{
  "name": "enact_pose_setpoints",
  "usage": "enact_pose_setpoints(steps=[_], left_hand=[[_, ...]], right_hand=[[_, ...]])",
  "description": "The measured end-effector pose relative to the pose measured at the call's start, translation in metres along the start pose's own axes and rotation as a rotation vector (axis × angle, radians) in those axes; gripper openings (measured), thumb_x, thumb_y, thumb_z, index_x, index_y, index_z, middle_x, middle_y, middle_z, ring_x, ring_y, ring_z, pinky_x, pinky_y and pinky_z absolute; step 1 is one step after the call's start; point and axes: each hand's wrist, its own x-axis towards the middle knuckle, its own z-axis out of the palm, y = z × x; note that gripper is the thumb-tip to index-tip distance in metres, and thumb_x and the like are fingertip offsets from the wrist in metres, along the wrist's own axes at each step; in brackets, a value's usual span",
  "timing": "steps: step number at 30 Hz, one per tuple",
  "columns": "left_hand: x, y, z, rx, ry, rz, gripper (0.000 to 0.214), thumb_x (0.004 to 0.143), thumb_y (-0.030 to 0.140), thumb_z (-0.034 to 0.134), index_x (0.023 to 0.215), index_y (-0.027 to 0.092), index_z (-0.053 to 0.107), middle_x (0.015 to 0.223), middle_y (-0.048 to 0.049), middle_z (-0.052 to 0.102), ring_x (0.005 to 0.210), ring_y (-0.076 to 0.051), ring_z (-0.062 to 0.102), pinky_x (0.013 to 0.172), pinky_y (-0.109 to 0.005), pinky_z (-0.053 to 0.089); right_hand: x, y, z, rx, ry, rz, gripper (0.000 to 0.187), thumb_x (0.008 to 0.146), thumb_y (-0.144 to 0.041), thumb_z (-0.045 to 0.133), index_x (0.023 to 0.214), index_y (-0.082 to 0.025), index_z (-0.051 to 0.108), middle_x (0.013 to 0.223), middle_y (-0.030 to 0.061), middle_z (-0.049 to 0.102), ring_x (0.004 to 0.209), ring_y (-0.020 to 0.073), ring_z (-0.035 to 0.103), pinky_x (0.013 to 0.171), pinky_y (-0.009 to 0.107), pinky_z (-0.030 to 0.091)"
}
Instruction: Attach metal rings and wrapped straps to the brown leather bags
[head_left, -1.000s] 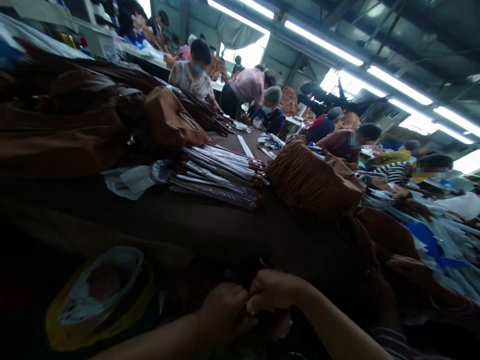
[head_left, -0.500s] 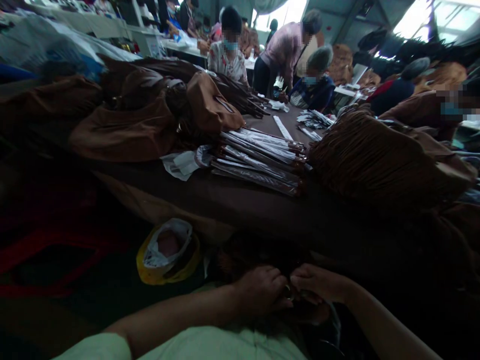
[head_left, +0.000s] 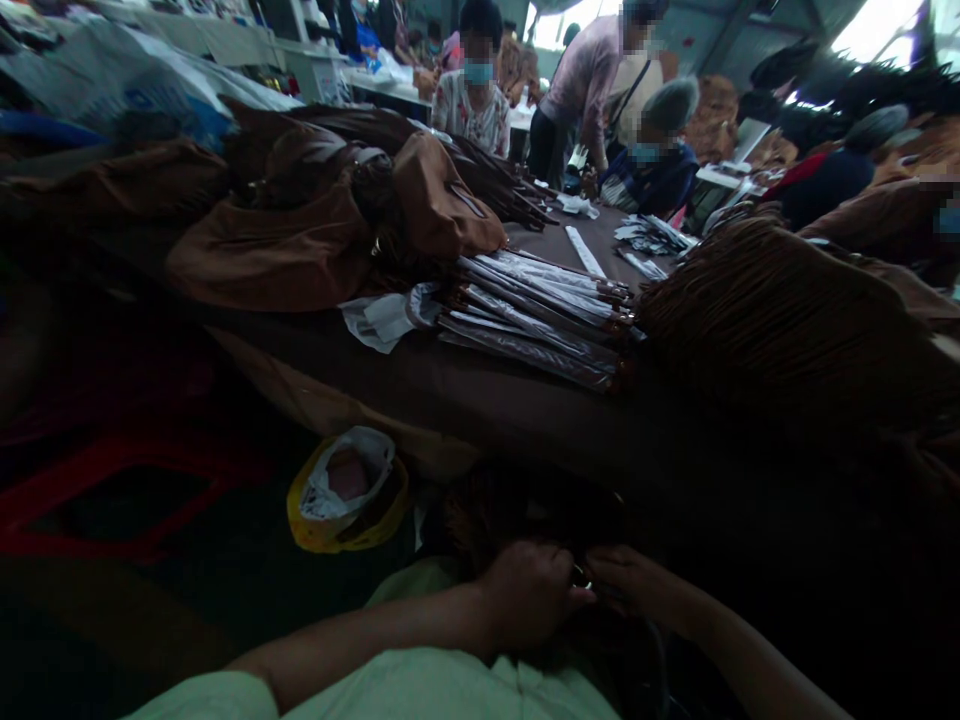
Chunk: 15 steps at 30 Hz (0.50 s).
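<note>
Low in my lap, both of my hands are closed and nearly touching. My left hand (head_left: pixel 529 592) is curled with its thumb stretched toward a small shiny metal ring (head_left: pixel 580 577), which it grips at the edge. Close by on the other side, my right hand (head_left: pixel 626 578) pinches something dark at the ring; shadow hides what it is. Dark brown fringe (head_left: pixel 480 515) hangs just beyond my left hand, part of a piece on my lap whose shape is lost in the dark.
A brown-covered table (head_left: pixel 390 385) bears wrapped straps (head_left: pixel 540 315), brown bags (head_left: pixel 277 245) and a fringed brown heap (head_left: pixel 795 320). Below its edge stands a yellow bag (head_left: pixel 300 525) with a white liner. A red stool (head_left: pixel 97 540) is at left. Several people work across the table.
The view has shifted slightly, so the table and its things sit a little further right. Both hands stay together at the ring, with my left hand turned a little.
</note>
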Motion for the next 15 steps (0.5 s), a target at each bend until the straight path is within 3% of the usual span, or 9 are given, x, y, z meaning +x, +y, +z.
enact_pose_setpoints(steps=[3, 7, 13, 15], left_hand=[[-0.002, 0.001, 0.002, -0.02, -0.009, -0.033, 0.041, 0.092, 0.052, 0.042, 0.087, 0.014, 0.055, 0.081, -0.0076, 0.065, 0.073, -0.021, 0.064, 0.06, -0.029, 0.048], [-0.004, 0.002, 0.006, -0.019, -0.004, 0.025, 0.039, 0.091, 0.052, 0.045, 0.086, 0.014, 0.055, 0.081, -0.0072, 0.065, 0.075, -0.021, 0.064, 0.06, -0.029, 0.047], [-0.009, -0.002, 0.015, 0.039, 0.012, 0.164, 0.036, 0.093, 0.048, 0.044, 0.089, 0.013, 0.053, 0.083, -0.0067, 0.063, 0.073, -0.018, 0.061, 0.058, -0.028, 0.045], [-0.009, -0.004, 0.016, 0.055, 0.052, 0.229, 0.037, 0.093, 0.049, 0.042, 0.089, 0.014, 0.052, 0.084, -0.007, 0.061, 0.073, -0.017, 0.06, 0.059, -0.029, 0.045]], right_hand=[[-0.002, 0.002, 0.005, -0.033, 0.008, 0.04, 0.056, 0.074, -0.076, 0.044, 0.066, -0.021, 0.043, 0.052, -0.0069, 0.038, 0.045, 0.0073, 0.03, 0.044, 0.021, 0.023], [-0.006, 0.003, 0.004, -0.135, -0.033, 0.054, 0.061, 0.076, -0.078, 0.038, 0.06, -0.02, 0.044, 0.047, -0.0064, 0.036, 0.043, 0.0075, 0.029, 0.042, 0.022, 0.022], [-0.025, -0.014, 0.004, -0.713, 0.088, -0.179, 0.043, 0.094, -0.048, 0.036, 0.073, -0.018, 0.058, 0.071, 0.0023, 0.057, 0.063, 0.0134, 0.045, 0.058, 0.027, 0.03], [-0.031, -0.017, 0.006, -0.775, 0.079, -0.194, 0.041, 0.095, -0.045, 0.036, 0.076, -0.018, 0.058, 0.071, 0.0025, 0.059, 0.062, 0.0134, 0.046, 0.057, 0.028, 0.028]])
